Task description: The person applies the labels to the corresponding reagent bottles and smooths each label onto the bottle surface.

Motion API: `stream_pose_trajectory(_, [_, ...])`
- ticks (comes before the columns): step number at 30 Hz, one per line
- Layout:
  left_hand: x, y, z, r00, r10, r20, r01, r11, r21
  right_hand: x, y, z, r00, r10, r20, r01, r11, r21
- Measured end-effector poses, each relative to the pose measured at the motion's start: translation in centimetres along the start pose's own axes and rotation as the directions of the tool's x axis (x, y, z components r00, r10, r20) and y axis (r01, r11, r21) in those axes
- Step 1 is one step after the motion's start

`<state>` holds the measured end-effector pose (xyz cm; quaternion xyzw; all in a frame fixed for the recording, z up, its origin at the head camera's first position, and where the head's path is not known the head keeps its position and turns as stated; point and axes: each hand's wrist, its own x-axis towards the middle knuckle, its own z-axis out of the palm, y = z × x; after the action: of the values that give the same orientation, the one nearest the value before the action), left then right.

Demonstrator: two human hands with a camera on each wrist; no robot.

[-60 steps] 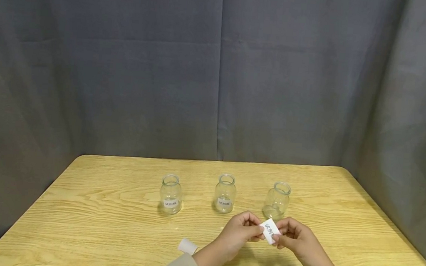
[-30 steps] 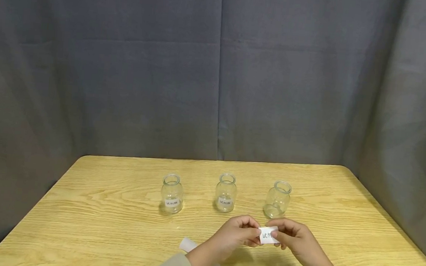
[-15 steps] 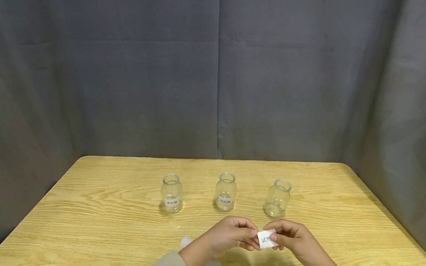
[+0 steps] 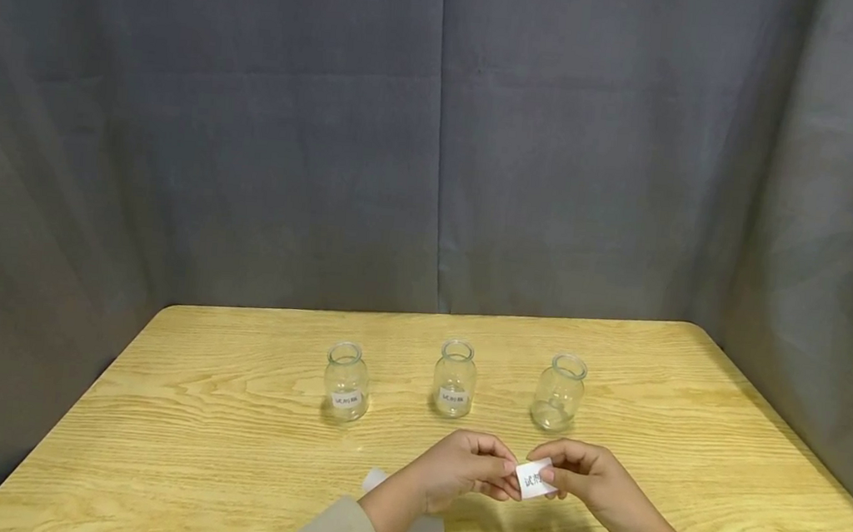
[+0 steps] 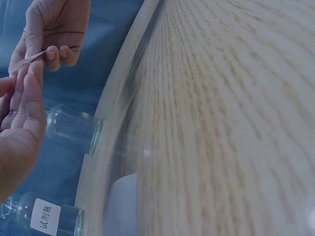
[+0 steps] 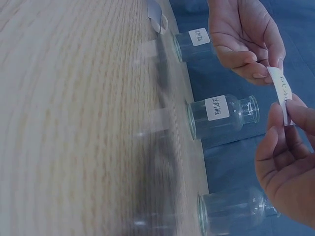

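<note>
In the head view, a small white label [image 4: 533,477] with handwritten dark characters is held up above the table. My right hand [image 4: 603,490] pinches its right side, the thumb lying over part of the writing. My left hand [image 4: 461,471] pinches the label's left edge at the fingertips. Seen from the right wrist, the label [image 6: 281,92] bends slightly between both hands. Behind them stands a clear glass jar [image 4: 558,393] with no label visible. Two more glass jars, a middle one [image 4: 454,380] and a left one [image 4: 346,383], each bear a similar white label.
Pale paper strips [image 4: 426,531] lie on the wooden table [image 4: 218,425], partly hidden under my left forearm. All three jars are upright and uncapped, in a row beyond the hands. Grey curtain [image 4: 314,165] encloses the table's back and sides.
The label has turned from a steep tilt to nearly level. My left hand has shifted slightly left, its thumb sliding from the label's face to its edge. The jars stay in place.
</note>
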<state>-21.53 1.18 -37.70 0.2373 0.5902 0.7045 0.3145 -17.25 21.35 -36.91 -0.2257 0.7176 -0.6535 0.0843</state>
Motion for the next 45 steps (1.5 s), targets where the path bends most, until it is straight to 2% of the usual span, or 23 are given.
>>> stream_pose_trajectory(7, [0.1, 0.1, 0.0, 1.000, 0.001, 0.008, -0.001, 1.000, -0.012, 0.1, 0.1, 0.0, 1.000, -0.004, -0.020, 0.004, 1.000, -0.024])
stream_pose_trajectory(16, [0.1, 0.3, 0.1, 0.998, 0.009, 0.054, -0.008, 1.000, -0.006, 0.0, 0.4, 0.2, 1.000, -0.001, -0.024, 0.000, 1.000, -0.022])
stream_pose_trajectory(19, [0.1, 0.2, 0.1, 0.999, 0.018, 0.044, -0.017, 1.000, -0.010, 0.0, 0.3, 0.3, 0.999, 0.013, -0.044, -0.015, 0.999, -0.042])
stream_pose_trajectory(22, [0.0, 0.0, 0.0, 0.999, 0.032, 0.016, -0.032, 0.999, -0.013, 0.1, 0.1, 0.5, 0.993, 0.046, -0.105, -0.056, 0.994, -0.093])
stream_pose_trajectory(26, [0.0, -0.2, -0.3, 0.998, 0.047, -0.033, -0.048, 0.999, -0.005, 0.4, -0.3, 0.7, 0.968, 0.105, -0.228, -0.141, 0.978, -0.151])
stream_pose_trajectory(30, [0.0, -0.2, -0.5, 0.996, 0.054, -0.072, -0.053, 0.998, 0.014, 0.5, -0.7, 0.9, 0.932, 0.151, -0.329, -0.207, 0.968, -0.142])
stream_pose_trajectory(36, [0.1, -0.3, -0.6, 0.992, 0.047, -0.117, -0.043, 0.998, 0.036, 0.8, -0.8, 1.6, 0.905, 0.149, -0.399, -0.237, 0.954, -0.182])
stream_pose_trajectory(41, [0.3, -0.4, -0.6, 0.988, 0.051, -0.146, -0.044, 0.998, 0.046, 1.1, -0.9, 2.1, 0.875, 0.134, -0.466, -0.289, 0.916, -0.279])
stream_pose_trajectory(45, [0.2, -0.2, -0.5, 0.986, 0.053, -0.161, -0.042, 0.997, 0.071, 1.3, -0.9, 2.3, 0.845, 0.128, -0.520, -0.323, 0.896, -0.304])
